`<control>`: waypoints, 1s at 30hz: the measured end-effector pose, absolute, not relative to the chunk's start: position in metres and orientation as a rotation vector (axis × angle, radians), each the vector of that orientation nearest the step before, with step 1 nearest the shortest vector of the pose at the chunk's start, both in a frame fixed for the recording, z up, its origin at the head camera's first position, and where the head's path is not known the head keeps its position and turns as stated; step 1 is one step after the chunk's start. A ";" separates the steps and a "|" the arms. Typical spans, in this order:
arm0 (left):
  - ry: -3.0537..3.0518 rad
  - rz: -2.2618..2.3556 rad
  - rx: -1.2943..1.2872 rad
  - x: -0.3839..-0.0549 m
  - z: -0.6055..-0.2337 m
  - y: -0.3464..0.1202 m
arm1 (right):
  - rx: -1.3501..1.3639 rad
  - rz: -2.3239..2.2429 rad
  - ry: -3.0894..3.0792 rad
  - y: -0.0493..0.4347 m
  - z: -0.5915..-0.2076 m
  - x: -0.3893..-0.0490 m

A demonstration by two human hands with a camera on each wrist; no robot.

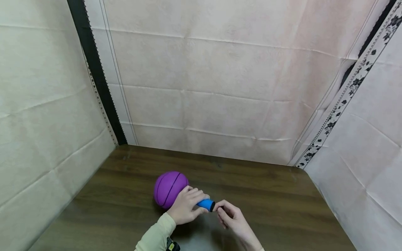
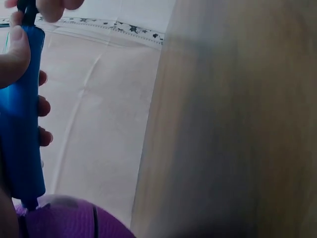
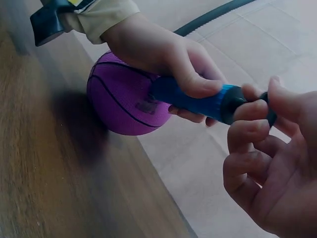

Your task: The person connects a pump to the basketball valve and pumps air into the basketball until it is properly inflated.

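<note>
A purple ball [image 1: 169,190] with black seams, like a small basketball, rests on the wooden table. My left hand [image 1: 188,205] grips the blue barrel of a hand pump [image 1: 205,203], thumb on one side and fingers round the other. In the left wrist view the pump's narrow end meets the purple ball [image 2: 74,218]; whether a needle sits inside it is hidden. At the pump's other end, my right hand [image 3: 277,163] pinches the black handle [image 3: 270,109] between thumb and fingers. The handle lies close against the barrel.
The brown wooden table [image 1: 125,195] spreads around the hands. Pale creased cloth walls [image 1: 201,87] stand behind it and on both sides, with a black strip [image 1: 97,73] at the left corner and a floral border [image 1: 342,101] at the right.
</note>
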State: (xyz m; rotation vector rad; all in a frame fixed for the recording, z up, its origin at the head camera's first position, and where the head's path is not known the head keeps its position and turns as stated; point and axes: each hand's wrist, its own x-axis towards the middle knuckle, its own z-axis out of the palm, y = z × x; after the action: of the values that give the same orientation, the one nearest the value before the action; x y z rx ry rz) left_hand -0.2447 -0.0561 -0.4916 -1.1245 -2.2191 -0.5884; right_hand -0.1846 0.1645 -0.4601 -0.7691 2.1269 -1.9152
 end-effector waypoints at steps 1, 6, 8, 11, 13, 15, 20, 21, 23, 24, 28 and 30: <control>-2.224 -0.580 -1.131 -0.246 -0.490 -0.058 | -0.743 -1.897 2.134 0.166 -0.459 -0.184; -2.227 -0.540 -1.089 -0.249 -0.483 -0.071 | -0.742 -1.926 2.119 0.181 -0.456 -0.180; -2.229 -0.546 -1.054 -0.250 -0.480 -0.075 | -0.808 -1.979 2.093 0.186 -0.455 -0.180; -2.239 -0.567 -1.038 -0.248 -0.478 -0.074 | -0.957 -2.041 2.009 0.186 -0.455 -0.184; -2.238 -0.575 -1.048 -0.246 -0.480 -0.071 | -1.019 -2.041 1.960 0.180 -0.455 -0.189; -2.230 -0.576 -1.056 -0.244 -0.483 -0.066 | -1.061 -2.024 1.920 0.173 -0.456 -0.193; -2.174 -0.616 -1.080 -0.240 -0.485 -0.056 | -1.014 -1.982 1.958 0.161 -0.456 -0.196; -2.171 -0.618 -1.081 -0.240 -0.485 -0.056 | -0.985 -1.966 1.989 0.160 -0.456 -0.196; -2.183 -0.605 -1.085 -0.241 -0.484 -0.058 | -0.943 -1.925 2.052 0.160 -0.456 -0.196; -2.195 -0.599 -1.091 -0.242 -0.483 -0.060 | -0.917 -1.898 2.084 0.161 -0.456 -0.195; -2.245 -0.592 -1.103 -0.246 -0.481 -0.068 | -0.789 -1.834 2.173 0.167 -0.449 -0.190; -2.248 -0.614 -1.086 -0.248 -0.479 -0.073 | -0.766 -1.868 2.173 0.175 -0.443 -0.186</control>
State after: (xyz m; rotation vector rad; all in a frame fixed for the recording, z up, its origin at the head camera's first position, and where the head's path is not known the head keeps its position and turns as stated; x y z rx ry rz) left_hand -0.2480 -0.0730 -0.4789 -1.0860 -2.2478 -0.6137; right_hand -0.1857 0.1750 -0.4431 -0.7661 2.1733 -1.8684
